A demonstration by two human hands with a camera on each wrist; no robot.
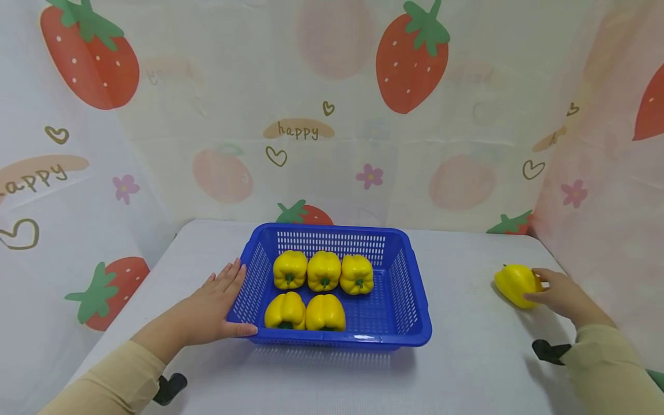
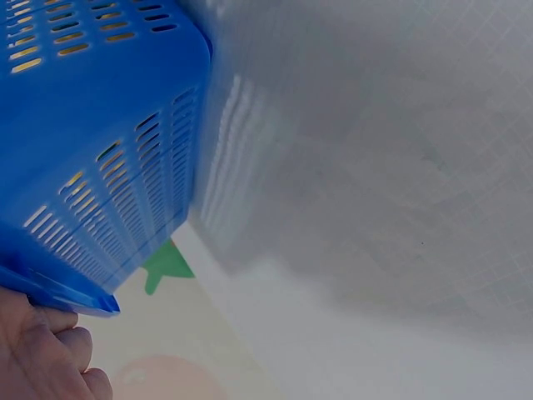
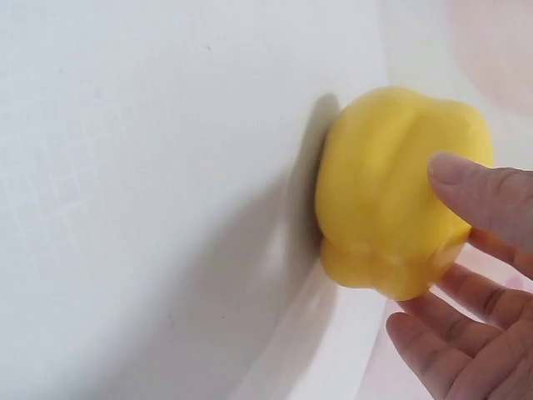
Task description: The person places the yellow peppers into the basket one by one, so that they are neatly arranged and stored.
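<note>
My left hand (image 1: 215, 305) rests on the left rim of a blue plastic basket (image 1: 342, 337), its fingers straight and its thumb at the front corner. Inside the basket, three yellow bell peppers (image 1: 324, 271) form a back row. Two more yellow bell peppers (image 1: 325, 313) lie in front of them at the left. Far to the right, my right hand (image 1: 565, 294) holds a single yellow bell pepper (image 1: 513, 285) by its right end. In the right wrist view, the thumb (image 3: 487, 193) lies across that pepper (image 3: 391, 183), with fingers round its far side.
The basket stands mid-table on a white cloth (image 1: 467, 357), with the lone pepper well to its right. Behind the table hangs a strawberry-printed curtain (image 1: 332, 184), which continues along both sides. Black straps or mounts (image 1: 170, 389) show at both wrists.
</note>
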